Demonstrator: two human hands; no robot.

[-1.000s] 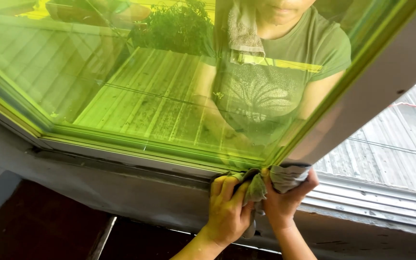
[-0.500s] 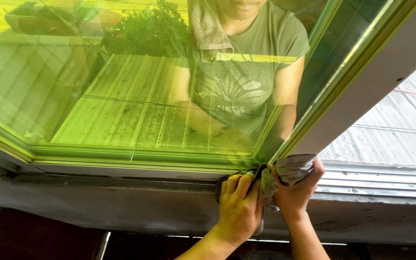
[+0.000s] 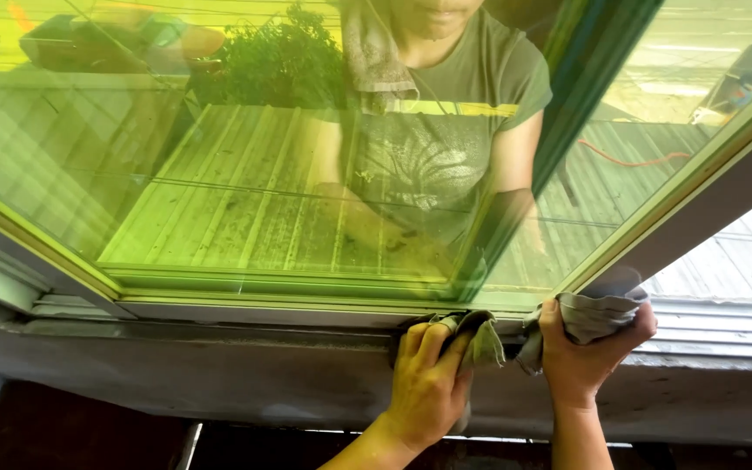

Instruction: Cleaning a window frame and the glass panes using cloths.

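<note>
left hand (image 3: 428, 383) presses grey cloth (image 3: 480, 335) on grey window ledge (image 3: 219, 331) | right hand (image 3: 589, 357), at 3 o'clock, clenches the cloth's other end | green-tinted glass window (image 3: 263, 174) at 12 o'clock

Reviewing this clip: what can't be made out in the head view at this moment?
- Left hand: palm hidden behind its own back; how it grips the grey cloth is unclear.
- Right hand: the cloth bunched in it covers the window frame corner beneath.
- Both forearms: cut off by the bottom edge.
- Room behind the tinted glass: masked by reflections.
- Window track under the cloth: hidden, so its state cannot be told.
</note>
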